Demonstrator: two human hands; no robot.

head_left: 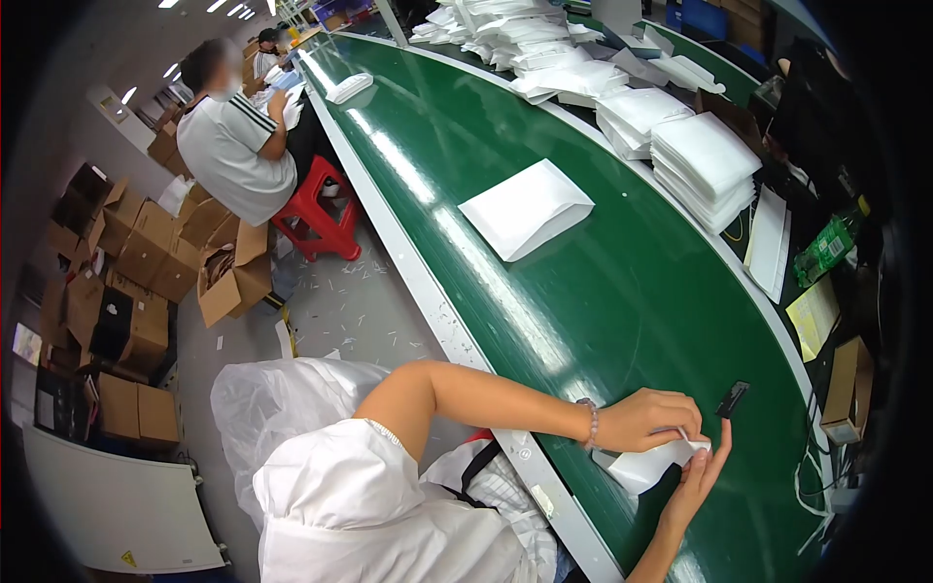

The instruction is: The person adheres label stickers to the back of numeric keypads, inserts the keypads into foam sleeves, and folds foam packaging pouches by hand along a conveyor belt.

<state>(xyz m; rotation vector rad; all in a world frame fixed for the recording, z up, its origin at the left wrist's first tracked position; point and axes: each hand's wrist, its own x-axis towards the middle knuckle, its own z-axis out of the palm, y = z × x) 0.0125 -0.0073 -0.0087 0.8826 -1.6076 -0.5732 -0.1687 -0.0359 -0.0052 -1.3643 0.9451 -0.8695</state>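
Note:
Over the near part of the green conveyor belt (622, 291), my left hand (646, 420), with a beaded bracelet at the wrist, has its fingers bent and gripping a white paper envelope (646, 468). My right hand (696, 478) pinches the right edge of the same envelope, its index finger stretched upward. Close to that fingertip lies a small flat black piece (734, 398); whether they touch I cannot tell. The envelope is creased and tilted, its upper edge partly covered by my fingers. Farther up the belt lies a larger white envelope (525, 209), flat.
Stacked white envelopes (705, 160) line the right side. A green bottle (826, 248), yellow paper (814, 316) and a small carton (847, 394) are nearby. A white packet (350, 88) lies farther along. At left, a co-worker (238, 146) sits on a red stool (326, 214) near cardboard boxes (146, 248).

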